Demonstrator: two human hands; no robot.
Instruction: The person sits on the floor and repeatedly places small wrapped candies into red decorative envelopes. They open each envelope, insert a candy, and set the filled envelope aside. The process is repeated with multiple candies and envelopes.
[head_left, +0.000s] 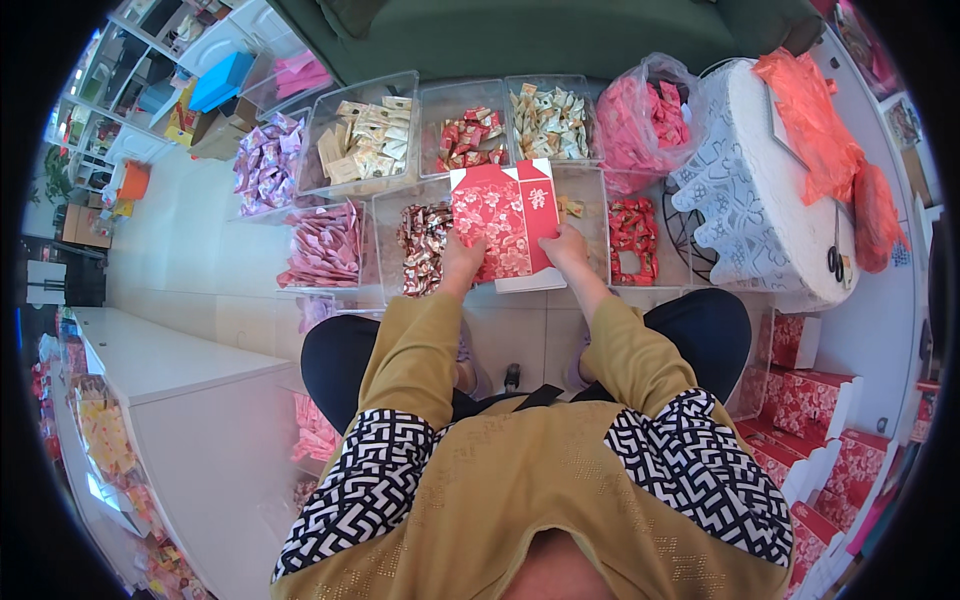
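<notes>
Between my two hands is a red cardboard gift box (491, 217) with a white floral print, white flaps at its ends and a white character on its plain red panel. My left hand (463, 259) grips its left edge near the lower corner. On the opposite edge, my right hand (564, 247) has its thumb over the red panel. The box hangs above clear plastic bins and hides part of them. Brown-wrapped candies (424, 247) show beside my left hand, and a few yellow-wrapped pieces (574, 208) lie in the bin beyond my right hand.
Around these stand bins of purple packets (270, 161), cream packets (367, 139), red candies (472, 139) and pink packets (326, 244). A bag of pink packets (649, 112) adjoins a lace-covered table (750, 187) with scissors (835, 255). Floral boxes (806, 401) are stacked at right; a white cabinet (180, 352) stands left.
</notes>
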